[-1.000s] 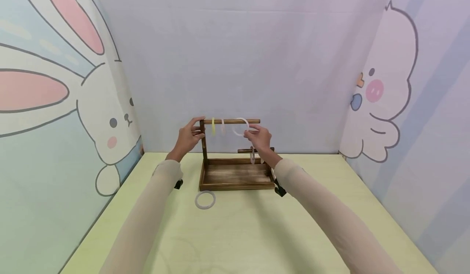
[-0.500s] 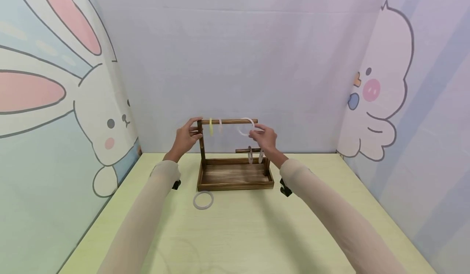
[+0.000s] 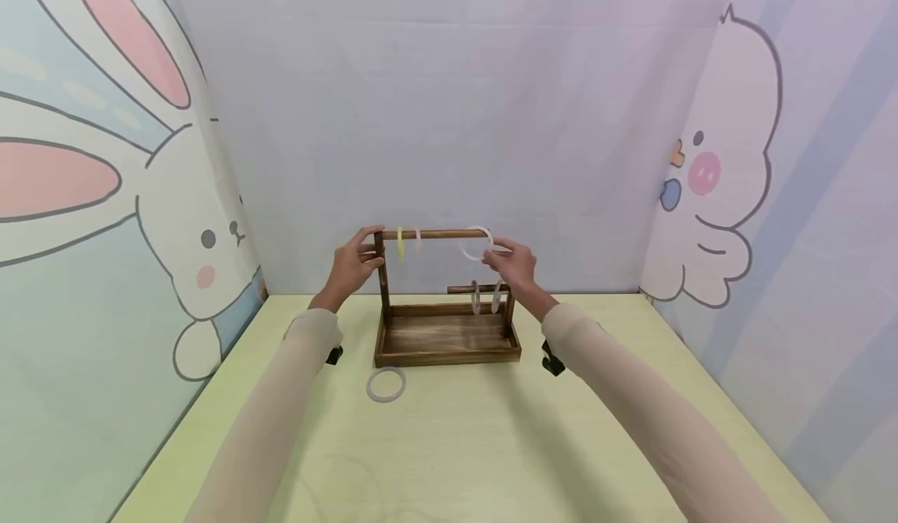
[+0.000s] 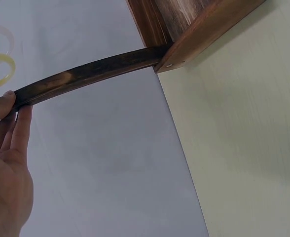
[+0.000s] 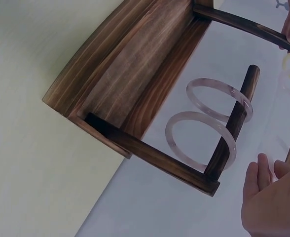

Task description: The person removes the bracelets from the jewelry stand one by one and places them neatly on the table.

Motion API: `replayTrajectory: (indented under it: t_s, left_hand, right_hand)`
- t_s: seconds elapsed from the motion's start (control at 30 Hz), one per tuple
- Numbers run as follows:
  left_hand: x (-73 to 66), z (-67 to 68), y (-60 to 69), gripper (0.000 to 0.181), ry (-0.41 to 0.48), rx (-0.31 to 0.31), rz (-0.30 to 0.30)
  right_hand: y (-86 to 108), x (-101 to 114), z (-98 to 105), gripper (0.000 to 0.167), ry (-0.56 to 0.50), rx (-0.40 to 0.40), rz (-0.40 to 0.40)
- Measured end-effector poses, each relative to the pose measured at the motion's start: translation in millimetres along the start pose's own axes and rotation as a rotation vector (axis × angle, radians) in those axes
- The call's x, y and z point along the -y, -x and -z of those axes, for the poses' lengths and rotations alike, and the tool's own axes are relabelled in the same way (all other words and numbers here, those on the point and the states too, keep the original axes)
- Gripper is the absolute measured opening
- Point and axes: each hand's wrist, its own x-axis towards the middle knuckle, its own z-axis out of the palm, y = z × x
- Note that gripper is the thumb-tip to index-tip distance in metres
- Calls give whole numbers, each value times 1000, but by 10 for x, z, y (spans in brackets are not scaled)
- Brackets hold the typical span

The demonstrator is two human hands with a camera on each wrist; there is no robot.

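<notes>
Wooden rack (image 3: pixel 449 358): one, dark-stained, upright on the pale yellow-green table (image 3: pixel 449 445); a shallow tray base, a tall post (image 4: pixel 90 74) at the left end, a shorter one at the right.

Left hand (image 3: pixel 348 268): gripped the tall post near its top, thumb on one side, fingers on the other.

Right hand (image 3: pixel 515 266): pinched a white ring (image 3: pixel 489 234) between thumb and fingertips at the free end of the upper bar (image 3: pixel 449 234); whether the bar's tip passed through the ring could not be told.

Yellow ring (image 3: pixel 401 244): one, hung on the upper bar near the tall post. Pale pink ring (image 3: pixel 418 241): one, same bar, just beside it.

Lower bar (image 5: pixel 248 84): carried two translucent rings, a streaked ring (image 5: pixel 189 94) towards the free end and a cloudy ring (image 5: pixel 170 143) nearer the short post.

Grey ring (image 3: pixel 386 399): one, flat on the table, just before the tray's front left corner.

Sleeves (image 3: pixel 273 406): two, light beige.

Wall prints: pictorial, a long-eared rabbit (image 3: pixel 175 211) at left, a white chick (image 3: pixel 744 102) with pink cheek at right.
</notes>
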Motion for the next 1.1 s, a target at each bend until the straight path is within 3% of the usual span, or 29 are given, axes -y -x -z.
replayTrajectory:
  t_s: [1.1]
  left_hand:
    - [10,9,-10,70,1,1,15]
  right_hand:
    - [-11,-90,337,36,-17,-31,-78]
